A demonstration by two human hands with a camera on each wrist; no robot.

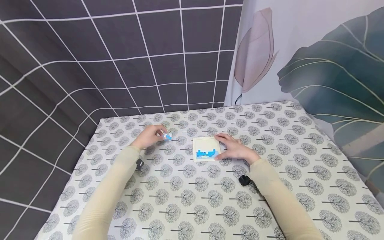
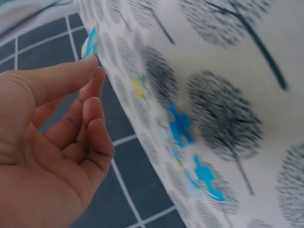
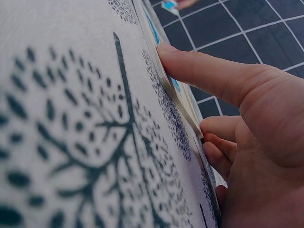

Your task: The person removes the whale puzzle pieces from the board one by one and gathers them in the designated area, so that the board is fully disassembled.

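In the head view my left hand (image 1: 151, 136) pinches a small blue and white jigsaw piece (image 1: 168, 136) above the table. The left wrist view shows that piece (image 2: 90, 42) between thumb and forefinger, the other fingers curled inward. A square cream puzzle tray (image 1: 205, 142) lies flat to the right of it. Joined blue pieces (image 1: 209, 153) fill its near side, and the rest of its bed is bare. My right hand (image 1: 237, 149) grips the tray's right side, thumb at the near corner and fingers at the far corner. In the right wrist view the thumb presses the tray's edge (image 3: 184, 113).
Loose jigsaw pieces, among them a blue one (image 2: 180, 124) and another blue one (image 2: 207, 178), lie on the tree-print tablecloth (image 1: 201, 213) near the left hand. A dark gridded curtain (image 1: 156, 36) hangs behind the table, with a floral curtain (image 1: 300, 43) at right.
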